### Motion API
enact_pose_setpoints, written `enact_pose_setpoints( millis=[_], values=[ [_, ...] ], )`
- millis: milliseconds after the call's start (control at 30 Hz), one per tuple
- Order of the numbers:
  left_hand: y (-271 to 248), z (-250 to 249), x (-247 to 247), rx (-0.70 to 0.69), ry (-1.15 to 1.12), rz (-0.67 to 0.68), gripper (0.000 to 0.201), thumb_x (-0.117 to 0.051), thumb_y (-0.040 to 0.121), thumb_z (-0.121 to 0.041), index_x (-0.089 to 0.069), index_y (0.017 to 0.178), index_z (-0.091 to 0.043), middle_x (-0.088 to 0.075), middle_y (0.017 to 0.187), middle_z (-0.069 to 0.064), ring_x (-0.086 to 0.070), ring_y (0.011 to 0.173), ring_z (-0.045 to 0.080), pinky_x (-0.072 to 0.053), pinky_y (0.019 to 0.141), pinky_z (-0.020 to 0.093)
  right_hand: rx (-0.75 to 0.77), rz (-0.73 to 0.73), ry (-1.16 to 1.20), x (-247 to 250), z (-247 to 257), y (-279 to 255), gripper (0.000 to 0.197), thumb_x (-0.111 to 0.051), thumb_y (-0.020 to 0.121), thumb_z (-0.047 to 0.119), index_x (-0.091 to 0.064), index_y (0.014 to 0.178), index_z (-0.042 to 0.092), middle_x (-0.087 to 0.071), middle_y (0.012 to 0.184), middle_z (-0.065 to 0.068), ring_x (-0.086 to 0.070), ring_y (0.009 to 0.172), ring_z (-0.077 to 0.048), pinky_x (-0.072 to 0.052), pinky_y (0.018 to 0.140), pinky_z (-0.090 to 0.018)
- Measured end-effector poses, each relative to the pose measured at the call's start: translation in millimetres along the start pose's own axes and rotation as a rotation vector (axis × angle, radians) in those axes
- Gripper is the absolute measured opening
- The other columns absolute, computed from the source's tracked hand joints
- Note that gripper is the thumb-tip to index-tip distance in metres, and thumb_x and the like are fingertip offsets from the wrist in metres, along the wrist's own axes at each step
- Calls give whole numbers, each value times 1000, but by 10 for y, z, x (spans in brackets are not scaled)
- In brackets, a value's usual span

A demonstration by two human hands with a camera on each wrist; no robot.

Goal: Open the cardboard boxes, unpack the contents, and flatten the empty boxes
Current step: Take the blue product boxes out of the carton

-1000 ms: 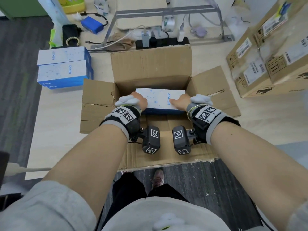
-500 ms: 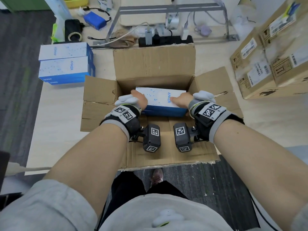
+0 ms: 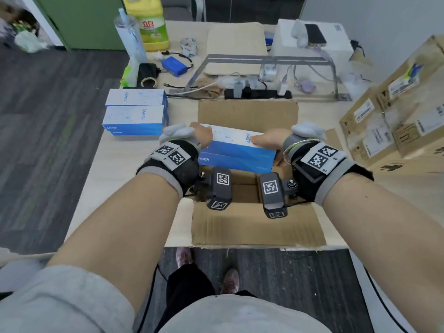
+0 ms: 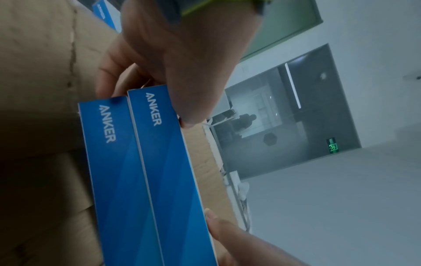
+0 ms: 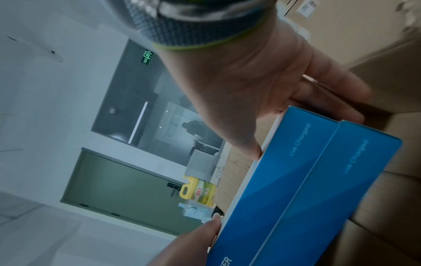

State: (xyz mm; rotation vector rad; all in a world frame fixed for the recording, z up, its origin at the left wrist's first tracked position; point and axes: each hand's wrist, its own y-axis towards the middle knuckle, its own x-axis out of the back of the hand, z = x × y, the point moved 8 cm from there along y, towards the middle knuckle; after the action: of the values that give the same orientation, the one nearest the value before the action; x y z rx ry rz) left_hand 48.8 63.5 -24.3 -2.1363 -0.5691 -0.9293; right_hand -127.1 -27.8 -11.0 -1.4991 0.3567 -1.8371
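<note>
Both hands up over the open brown cardboard box (image 3: 247,114), flaps spread, on the pale wooden table (image 3: 134,164).

Between the hands: two blue-and-white Anker retail boxes (image 3: 236,150), stacked one on the other, blue long sides toward the person, lifted clear of the cardboard box's rim and tilted a little down to the right.

Left hand (image 3: 201,137): grip closed on the stack's left end, thumb over the top white face; the left wrist view shows fingers (image 4: 107,75) curled behind the end of the two boxes.

Right hand (image 3: 266,143): grip closed on the right end, thumb on top, fingers (image 5: 337,84) wrapped round the end and under.

Left of the cardboard box, on the table: two more of the same Anker retail boxes (image 3: 134,116), lying side by side, well apart from the hands.

Right edge of the table: a pile of sealed brown shipping cartons with white labels (image 3: 394,116).

Far side: black power strip (image 3: 258,93), grey metal stand (image 3: 269,60), yellow detergent jug (image 3: 149,22).
</note>
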Motion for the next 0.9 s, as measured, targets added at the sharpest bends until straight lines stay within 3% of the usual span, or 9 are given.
enact_pose_setpoints(
  millis=[67,133,400,500,567,667,733,800,900],
  values=[
    [53,88,206,6,-31,-65,47,-34,103,-32,-43,134,2,-49,136,21,-48,124,36,-40,96,37,37,-20,-6,48,198,-29,46,-37,102,38,-44,133,4,-44,143,-18,-45,129,-31,-37,101,-34],
    [93,144,362,20,-41,-121,49,-34,103,-34,-41,135,1,-48,137,21,-46,126,36,-38,97,37,57,-47,-2,126,368,-58,56,-38,102,40,-38,140,-1,-43,143,-19,-44,130,-32,-35,108,-37],
    [344,439,1066,99,-162,-322,63,-40,100,-44,-29,142,2,-37,144,24,-36,133,37,-28,105,39,175,-167,-19,269,1212,35,54,-37,102,40,-45,133,-3,-50,135,-22,-50,123,-34,-40,101,-36],
    [503,658,1369,132,-171,-352,70,-45,96,-51,-29,142,-1,-40,143,22,-40,132,36,-30,104,39,236,-210,-29,257,1654,166,42,-39,100,43,-51,114,6,-56,127,-21,-56,115,-36,-46,77,-30],
    [680,844,1576,174,-202,-392,73,-50,92,-54,-33,141,-3,-43,141,21,-42,130,35,-31,104,40,274,-241,-57,200,1983,338,42,-37,100,44,-51,109,5,-56,127,-21,-56,113,-38,-38,59,-25],
    [846,1023,1766,184,-241,-421,69,-52,92,-51,-35,139,-3,-40,143,19,-40,132,31,-27,105,36,308,-277,-27,126,2306,573,45,-37,100,44,-54,114,5,-55,128,-22,-54,115,-37,-48,72,-22],
    [1020,1175,1904,187,-230,-422,65,-50,94,-50,-36,138,-4,-40,143,18,-39,132,28,-26,104,35,292,-286,8,53,2542,753,54,-39,98,47,-53,122,0,-56,128,-21,-55,114,-37,-50,84,-31],
    [1227,1320,1995,189,-218,-402,63,-46,96,-48,-35,139,-4,-40,143,18,-38,133,28,-25,104,35,266,-292,25,-15,2758,963,59,-40,97,49,-54,122,-3,-57,124,-20,-57,111,-37,-47,80,-35],
    [1492,1479,2061,179,-179,-394,61,-42,96,-48,-37,136,-2,-43,140,19,-41,130,34,-30,104,39,219,-320,63,-50,2915,1209,69,-42,92,58,-51,123,-3,-59,120,-18,-59,107,-36,-48,86,-38]
  ],
)
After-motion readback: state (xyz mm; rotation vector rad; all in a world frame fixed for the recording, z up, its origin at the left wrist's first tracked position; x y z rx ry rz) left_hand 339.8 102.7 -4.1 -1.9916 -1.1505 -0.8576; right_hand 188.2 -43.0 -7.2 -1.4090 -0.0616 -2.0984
